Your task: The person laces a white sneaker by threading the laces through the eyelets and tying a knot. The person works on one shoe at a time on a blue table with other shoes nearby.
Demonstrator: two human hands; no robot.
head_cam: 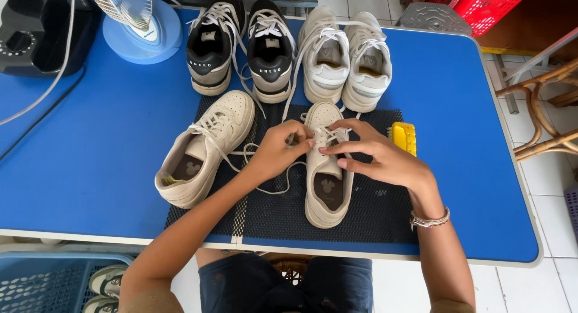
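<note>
A cream-white leather low-top sneaker with white laces point(325, 168) lies on a black perforated rubber mat point(373, 210) in the middle of a blue-topped folding bench point(108, 162). Its long axis runs straight away from the person, toe at the far end and heel opening towards the body. Both hands meet over its lacing, about halfway along that axis.

The left hand point(278, 149) comes in from the left side, fingers curled and pinched shut on a strand of white shoelace point(328, 135) just above the tongue. The right hand point(379, 156) reaches in from the right, thumb and forefinger closed on the same lacing, the other fingers spread loosely across the upper. Both hands are equally near the shoe and touch it. A loose length of lace loops off to the left over the mat.

The matching cream-white sneaker point(201, 150) lies just beside it to the left, angled, toe pointing up and to the right. A small yellow plastic scrubbing brush point(404, 137) rests on the mat just right of the right hand.

Along the far edge stand a pair of black and grey sneakers point(241, 45) and a pair of off-white sneakers point(346, 54). A pale blue desk fan base point(144, 30) sits at the far left.
</note>
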